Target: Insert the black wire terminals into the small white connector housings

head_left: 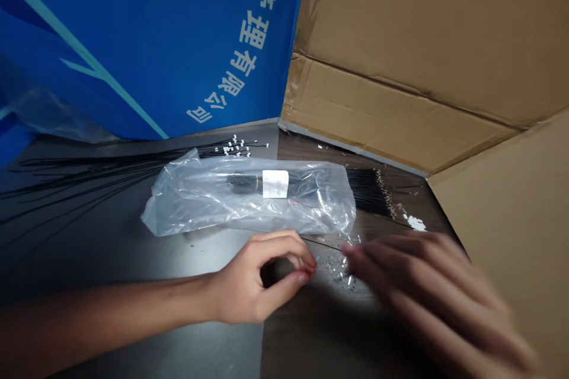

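My left hand (262,275) is curled above the table, thumb and fingertips pinched nearly together; whatever they hold is too small or hidden to make out. My right hand (435,290) is smeared by motion at the right, its fingertips meeting the end of a thin black wire (322,243) that runs from behind my left hand. Between the hands lie small shiny clear pieces (340,269). Just beyond them, a clear plastic bag (200,201) with a white label (275,184) covers part of a bundle of black wires (367,189), whose tipped ends stick out on the right.
More black wires (111,161) with white connectors (235,146) spread across the back left. A small pile of white pieces (415,223) lies at the right. Cardboard (400,41) walls the right side, and a blue printed panel (146,29) stands behind the table (213,343).
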Available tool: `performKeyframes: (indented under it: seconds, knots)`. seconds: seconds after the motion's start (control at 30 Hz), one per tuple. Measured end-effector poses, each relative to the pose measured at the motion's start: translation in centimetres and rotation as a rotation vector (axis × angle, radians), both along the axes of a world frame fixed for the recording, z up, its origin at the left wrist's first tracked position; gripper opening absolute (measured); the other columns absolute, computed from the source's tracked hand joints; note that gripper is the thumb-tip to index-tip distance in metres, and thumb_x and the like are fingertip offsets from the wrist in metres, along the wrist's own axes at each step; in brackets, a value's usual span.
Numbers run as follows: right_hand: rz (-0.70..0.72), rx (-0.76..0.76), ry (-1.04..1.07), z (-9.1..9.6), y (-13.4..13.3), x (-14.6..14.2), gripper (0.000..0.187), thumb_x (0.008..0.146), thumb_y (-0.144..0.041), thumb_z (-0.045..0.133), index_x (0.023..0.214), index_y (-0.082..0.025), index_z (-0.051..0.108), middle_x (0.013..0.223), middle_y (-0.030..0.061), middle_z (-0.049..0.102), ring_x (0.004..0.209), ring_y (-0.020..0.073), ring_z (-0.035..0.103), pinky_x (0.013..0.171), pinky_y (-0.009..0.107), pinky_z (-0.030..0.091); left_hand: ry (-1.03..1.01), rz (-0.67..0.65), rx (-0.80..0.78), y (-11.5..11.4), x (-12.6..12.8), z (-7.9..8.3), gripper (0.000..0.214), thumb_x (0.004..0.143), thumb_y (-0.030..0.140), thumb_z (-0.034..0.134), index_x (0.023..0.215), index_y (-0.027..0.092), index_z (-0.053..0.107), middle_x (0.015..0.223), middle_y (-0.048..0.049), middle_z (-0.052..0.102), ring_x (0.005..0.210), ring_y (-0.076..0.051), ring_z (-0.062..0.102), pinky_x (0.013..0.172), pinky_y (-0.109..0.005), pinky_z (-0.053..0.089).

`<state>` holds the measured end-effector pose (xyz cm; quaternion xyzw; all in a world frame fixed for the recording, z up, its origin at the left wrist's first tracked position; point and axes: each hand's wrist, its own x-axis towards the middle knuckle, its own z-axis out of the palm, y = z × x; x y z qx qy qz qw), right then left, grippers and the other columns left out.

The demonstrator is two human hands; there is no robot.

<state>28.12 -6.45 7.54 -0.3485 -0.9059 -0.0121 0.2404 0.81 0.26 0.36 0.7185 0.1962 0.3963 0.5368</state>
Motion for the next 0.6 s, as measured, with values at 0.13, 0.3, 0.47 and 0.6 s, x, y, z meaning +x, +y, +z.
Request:
performKeyframes:
  seconds: [0.13,0.3,0.47,0.6]
  knots:
    - [0.157,0.081,0.038,-1.5,2.9,-4.2,0.032,0.109,-0.007,0.044,0.119,-0.004,0.074,0.092,0.0136,0.080,0.081,0.0259,0.073,0.068,0.040,0.054,-0.103,-0.098,-0.438,-0.1,0.1,-0.2,0.018,0.102,0.023,0.070,0.117,0.013,0.067,0.100,-0.0128,0.075,0.088,-0.018,0.075,0.080,-0.028,0.064]
    - [0.120,0.041,0.108,-2.9,2.4,-4.7,0.027,0.106,-0.006,0.052,0.120,-0.001,0.075,0.097,0.0154,0.082,0.084,0.0242,0.076,0.068,0.038,0.057,-0.128,-0.217,-0.701,0.7,0.2,-0.6,0.032,0.097,0.042,0.080,0.110,0.013,0.076,0.088,-0.0106,0.079,0.079,-0.019,0.078,0.078,-0.033,0.066]
    - [0.076,-0.074,0.260,-4.0,1.6,-4.2,0.032,0.108,-0.012,0.052,0.133,-0.006,0.072,0.106,0.0143,0.083,0.082,0.0234,0.078,0.066,0.039,0.062,-0.153,-0.196,-0.762,1.1,0.0,-1.1,0.020,0.090,0.032,0.088,0.096,0.014,0.085,0.091,-0.0112,0.082,0.076,-0.017,0.080,0.072,-0.028,0.067]
    - [0.041,-0.056,0.294,-4.1,1.6,-4.2,0.026,0.100,-0.014,0.069,0.126,-0.015,0.076,0.095,0.0084,0.084,0.073,0.0226,0.079,0.064,0.036,0.065,-0.159,-0.262,-0.850,1.2,-0.2,-1.0,0.011,0.090,0.025,0.088,0.098,0.017,0.087,0.091,-0.0084,0.081,0.080,-0.014,0.080,0.075,-0.021,0.065]
